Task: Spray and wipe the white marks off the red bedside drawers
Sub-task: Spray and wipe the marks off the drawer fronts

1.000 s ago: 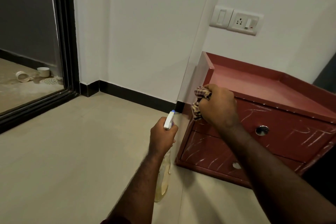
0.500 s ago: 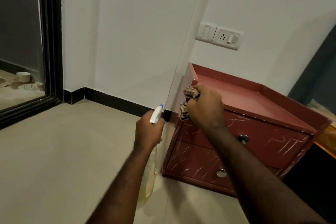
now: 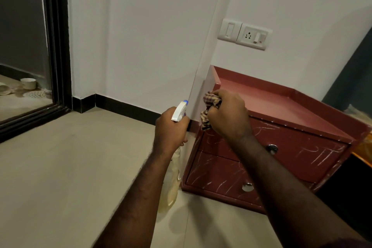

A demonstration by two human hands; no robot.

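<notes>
Both hands are occupied: my left hand (image 3: pixel 170 129) grips a clear, white-nozzled spray bottle (image 3: pixel 178 112) beside the white-scuffed red wooden bedside drawers (image 3: pixel 291 147); my right hand (image 3: pixel 229 115) bunches a checked cloth (image 3: pixel 209 101) at their top-left corner.

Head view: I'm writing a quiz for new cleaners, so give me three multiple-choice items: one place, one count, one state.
1. Where is the checked cloth? A on the floor; B in the right hand at the red drawers' top left corner; C over the socket.
2. How many round knobs show on the drawer fronts? A one; B four; C two.
3. The drawer fronts are: A streaked with white marks; B wiped clean; C pulled open.
Answers: B, the right hand grips the cloth at that corner; C, one knob per front; A, scratchy streaks cross both shut fronts.
</notes>
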